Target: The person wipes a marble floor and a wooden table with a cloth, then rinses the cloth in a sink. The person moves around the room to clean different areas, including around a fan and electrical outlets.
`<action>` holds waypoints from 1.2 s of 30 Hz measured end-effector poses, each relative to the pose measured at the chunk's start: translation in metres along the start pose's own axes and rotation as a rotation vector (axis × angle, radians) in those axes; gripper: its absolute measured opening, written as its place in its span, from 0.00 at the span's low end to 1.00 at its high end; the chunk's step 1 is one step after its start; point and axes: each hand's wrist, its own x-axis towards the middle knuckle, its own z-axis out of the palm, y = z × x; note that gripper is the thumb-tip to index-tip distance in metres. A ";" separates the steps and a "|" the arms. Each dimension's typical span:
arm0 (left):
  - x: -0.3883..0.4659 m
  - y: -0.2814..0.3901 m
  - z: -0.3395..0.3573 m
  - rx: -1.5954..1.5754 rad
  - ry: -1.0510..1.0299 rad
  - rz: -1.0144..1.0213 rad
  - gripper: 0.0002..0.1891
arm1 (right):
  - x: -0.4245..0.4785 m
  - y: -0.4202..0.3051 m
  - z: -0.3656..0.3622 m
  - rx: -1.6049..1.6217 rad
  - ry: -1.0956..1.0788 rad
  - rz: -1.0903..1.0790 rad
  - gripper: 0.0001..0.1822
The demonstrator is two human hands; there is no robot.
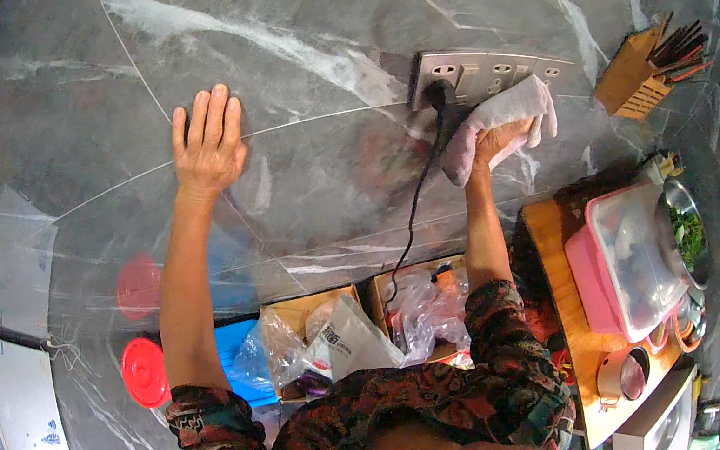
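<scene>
My left hand lies flat against the grey marble-patterned wall tile, its fingers slightly spread and nothing in it. In my right hand is a pale pinkish cloth, draped over the fingers. The cloth covers the lower right part of a metal socket and switch panel on the wall. A black plug sits in the panel's left part, just left of the cloth. Its black cord hangs down the wall towards the boxes below.
Cardboard boxes with plastic bags stand below, beside a blue container and a red lid. A wooden table at right bears a pink lidded bin. A chopstick holder hangs right of the panel. A white appliance stands far left.
</scene>
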 end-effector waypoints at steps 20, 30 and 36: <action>-0.001 0.008 0.005 -0.032 0.040 -0.036 0.23 | 0.099 0.044 -0.018 -0.129 0.053 -0.194 0.31; -0.001 0.004 -0.006 -0.020 -0.031 -0.016 0.22 | 0.110 0.006 -0.037 -0.536 0.205 0.739 0.09; -0.005 -0.005 -0.013 -0.013 -0.029 -0.016 0.24 | 0.157 -0.116 -0.056 -0.708 -0.007 0.406 0.08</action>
